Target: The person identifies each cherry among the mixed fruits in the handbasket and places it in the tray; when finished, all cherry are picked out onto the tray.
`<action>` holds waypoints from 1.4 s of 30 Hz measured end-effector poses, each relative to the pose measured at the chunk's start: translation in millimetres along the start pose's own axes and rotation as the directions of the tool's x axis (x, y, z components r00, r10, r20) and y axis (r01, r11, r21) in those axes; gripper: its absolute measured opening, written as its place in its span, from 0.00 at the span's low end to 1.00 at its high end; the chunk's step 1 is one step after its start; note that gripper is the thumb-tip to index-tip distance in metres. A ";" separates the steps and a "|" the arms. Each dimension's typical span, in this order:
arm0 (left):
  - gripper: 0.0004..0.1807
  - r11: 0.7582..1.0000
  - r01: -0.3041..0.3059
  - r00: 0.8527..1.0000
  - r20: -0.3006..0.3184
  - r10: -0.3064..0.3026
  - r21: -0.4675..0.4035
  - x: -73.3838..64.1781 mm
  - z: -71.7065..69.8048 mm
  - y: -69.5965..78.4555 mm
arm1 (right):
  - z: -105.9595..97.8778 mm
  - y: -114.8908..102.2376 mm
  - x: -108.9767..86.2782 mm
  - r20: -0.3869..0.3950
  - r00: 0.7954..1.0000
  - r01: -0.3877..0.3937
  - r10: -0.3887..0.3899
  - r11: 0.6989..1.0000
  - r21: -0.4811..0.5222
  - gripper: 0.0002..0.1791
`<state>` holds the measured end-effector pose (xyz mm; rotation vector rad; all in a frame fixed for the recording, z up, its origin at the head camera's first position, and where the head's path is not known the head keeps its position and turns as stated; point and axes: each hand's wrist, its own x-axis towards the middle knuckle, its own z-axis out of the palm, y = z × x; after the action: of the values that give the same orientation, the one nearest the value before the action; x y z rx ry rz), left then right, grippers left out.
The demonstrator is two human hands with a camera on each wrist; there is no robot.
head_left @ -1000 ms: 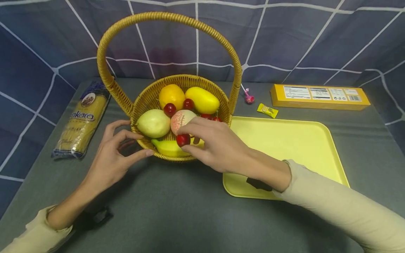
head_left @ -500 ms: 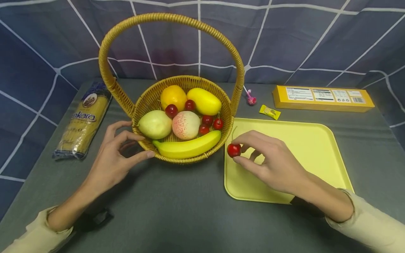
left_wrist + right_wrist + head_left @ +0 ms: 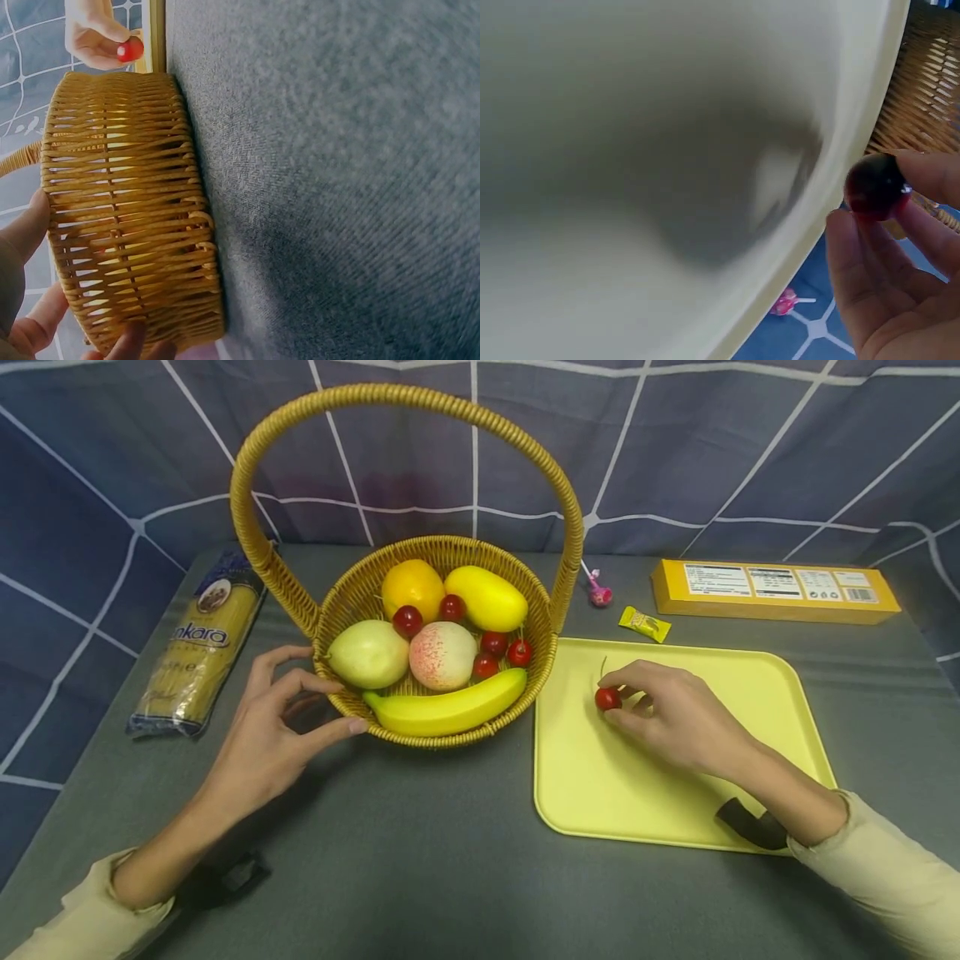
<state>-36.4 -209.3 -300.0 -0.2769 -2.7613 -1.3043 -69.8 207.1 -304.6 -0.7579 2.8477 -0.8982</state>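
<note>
My right hand [image 3: 678, 714] pinches a red cherry [image 3: 608, 698] with a thin stem between thumb and fingers, over the yellow tray [image 3: 720, 810]. In the right wrist view the cherry [image 3: 876, 187] looks dark, held at the fingertips. My left hand [image 3: 273, 731] holds the near left rim of a wicker basket [image 3: 442, 742], its fingers spread along the woven side [image 3: 127, 225]. Inside the basket lie a banana [image 3: 450, 706], a peach [image 3: 443, 657], a pale green-yellow fruit [image 3: 369, 655], an orange [image 3: 413, 590], a yellow mango [image 3: 487, 598] and several cherries [image 3: 494, 643].
The basket's tall arched handle [image 3: 405, 395] rises above the fruit. A pasta packet [image 3: 197, 647] lies left of it. Behind the tray are a pink lollipop [image 3: 600, 593], a small yellow wrapped sweet [image 3: 645, 624] and a long orange box [image 3: 776, 592]. A grid-patterned cloth [image 3: 675, 443] hangs behind.
My right hand has carried the cherry from above the basket's banana rightward to over the tray. The left hand stays at the basket rim.
</note>
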 end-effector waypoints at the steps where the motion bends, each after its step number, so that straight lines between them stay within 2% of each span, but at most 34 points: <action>1: 0.20 1.000 0.001 1.000 0.000 -0.001 0.000 -0.2 0.1 0.0 | 0.6 1.3 0.3 0.010 1.000 -0.008 0.008 1.000 -0.010 0.12; 8: 0.20 1.000 0.002 1.000 0.000 -0.002 -0.001 -0.9 0.4 -0.1 | 4.1 3.7 0.8 0.059 0.998 -0.020 0.024 0.998 -0.065 0.14; 18: 0.20 1.000 -0.002 1.000 0.000 0.002 -0.007 -1.0 -0.8 -0.6 | 7.2 4.7 -0.3 0.073 0.997 -0.030 0.034 0.998 -0.060 0.16; 21: 0.20 1.000 0.001 1.000 0.003 -0.001 -0.013 -1.1 -1.1 -0.2 | 7.4 3.0 -1.8 0.037 0.999 0.000 0.003 0.997 -0.073 0.14; 24: 0.20 1.000 0.002 1.000 0.006 -0.002 -0.017 -0.9 -0.5 0.5 | 5.8 -1.9 -4.2 -0.034 0.999 0.040 -0.043 0.996 -0.080 0.13; 28: 0.20 1.000 0.001 1.000 0.008 -0.001 -0.015 -0.5 0.1 0.9 | 3.8 -15.3 -4.7 -0.145 0.983 0.109 -0.116 0.992 -0.060 0.13; 32: 0.20 1.000 0.001 1.000 0.011 -0.001 -0.016 -0.4 -0.3 0.6 | 5.3 -31.1 3.3 -0.237 0.949 0.205 -0.207 0.978 -0.033 0.14; 36: 0.20 1.000 0.006 1.000 0.013 -0.006 -0.016 -1.0 -0.9 0.7 | 8.3 -43.3 19.8 -0.269 0.924 0.275 -0.272 0.961 -0.026 0.15; 39: 0.20 1.000 0.010 1.000 0.013 -0.010 -0.013 -1.3 -1.0 1.3 | 10.1 -51.1 35.0 -0.243 0.927 0.288 -0.286 0.957 -0.028 0.16; 42: 0.20 1.000 0.009 1.000 0.017 -0.009 0.000 -1.1 -1.2 2.0 | 11.2 -58.2 50.8 -0.179 0.945 0.271 -0.274 0.962 -0.040 0.16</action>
<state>-34.9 -209.2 -297.9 -0.2773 -2.7797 -1.3101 -86.6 135.9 -277.2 -1.1512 2.9562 -1.0306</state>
